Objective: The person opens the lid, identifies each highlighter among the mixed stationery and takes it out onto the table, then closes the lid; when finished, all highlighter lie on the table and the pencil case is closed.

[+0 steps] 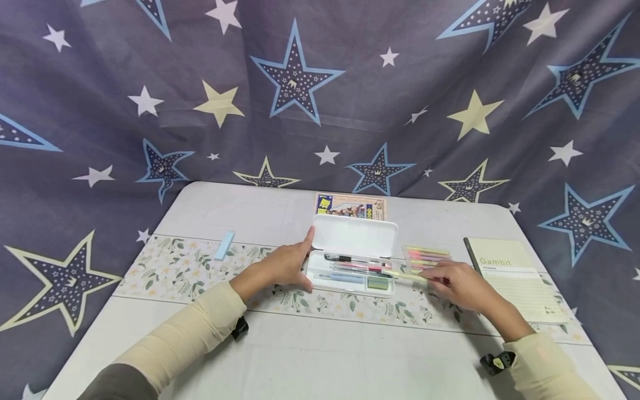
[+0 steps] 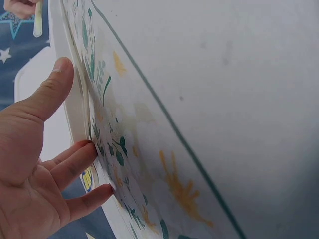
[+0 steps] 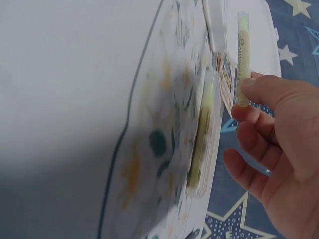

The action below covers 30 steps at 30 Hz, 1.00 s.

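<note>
A white pencil case [image 1: 351, 236] lies with its lid up in the middle of the table. Inside are a black-capped pen [image 1: 345, 258], a red pen, light-blue pens and a greenish block [image 1: 377, 284]. My left hand [image 1: 282, 264] touches the case's left end, thumb at the front edge and fingers spread toward the lid; the left wrist view shows those fingers [image 2: 75, 167] fairly straight. Between thumb and fingertips, my right hand [image 1: 462, 283] pinches a pale yellow highlighter [image 3: 243, 59], its far end over the case's right side.
A clear pack of highlighters [image 1: 427, 255] lies right of the case. Farther right is a Gambit notebook [image 1: 515, 278]. A light-blue strip [image 1: 224, 246] lies at left, and a printed card [image 1: 350, 205] behind the lid. A starry curtain [image 1: 300, 139] hangs behind the table.
</note>
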### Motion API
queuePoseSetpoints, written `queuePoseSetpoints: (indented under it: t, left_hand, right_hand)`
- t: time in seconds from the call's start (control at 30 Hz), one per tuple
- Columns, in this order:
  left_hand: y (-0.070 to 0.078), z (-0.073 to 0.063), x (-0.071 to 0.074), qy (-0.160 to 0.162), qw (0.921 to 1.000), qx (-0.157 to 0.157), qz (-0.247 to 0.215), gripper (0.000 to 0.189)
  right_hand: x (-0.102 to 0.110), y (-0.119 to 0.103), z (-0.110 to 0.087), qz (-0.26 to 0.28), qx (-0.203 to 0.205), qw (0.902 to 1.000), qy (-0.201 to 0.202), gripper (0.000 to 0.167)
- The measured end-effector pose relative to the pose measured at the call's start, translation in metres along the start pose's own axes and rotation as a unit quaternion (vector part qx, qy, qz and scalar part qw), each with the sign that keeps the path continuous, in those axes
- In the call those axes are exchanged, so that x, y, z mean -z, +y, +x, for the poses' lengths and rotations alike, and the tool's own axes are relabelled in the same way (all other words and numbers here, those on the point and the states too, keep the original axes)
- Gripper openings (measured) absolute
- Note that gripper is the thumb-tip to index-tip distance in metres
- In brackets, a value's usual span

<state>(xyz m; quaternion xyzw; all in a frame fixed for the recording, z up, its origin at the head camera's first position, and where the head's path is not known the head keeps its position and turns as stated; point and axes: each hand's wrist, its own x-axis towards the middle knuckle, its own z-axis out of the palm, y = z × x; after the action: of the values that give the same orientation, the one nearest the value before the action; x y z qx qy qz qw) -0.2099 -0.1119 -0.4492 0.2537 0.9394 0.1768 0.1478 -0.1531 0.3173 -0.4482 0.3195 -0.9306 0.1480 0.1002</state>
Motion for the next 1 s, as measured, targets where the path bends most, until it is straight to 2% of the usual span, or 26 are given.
queuePoseSetpoints:
  t: [0.4, 0.77, 1.0]
  left_hand:
    - [0.000, -0.001, 0.000, 0.002, 1.0000, -0.002, -0.007, 0.153]
    - [0.000, 0.000, 0.000, 0.004, 1.0000, -0.002, -0.001, 0.153]
    - [0.000, -0.001, 0.001, 0.003, 1.0000, 0.000, -0.002, 0.153]
  right_hand:
    - [0.006, 0.018, -0.017, -0.014, 0.000, 0.9999, 0.003, 0.026]
    - [0.008, 0.030, -0.029, -0.039, -0.031, 0.9986, -0.017, 0.024]
    - [0.010, 0.034, -0.033, -0.048, -0.063, 0.9958, -0.046, 0.025]
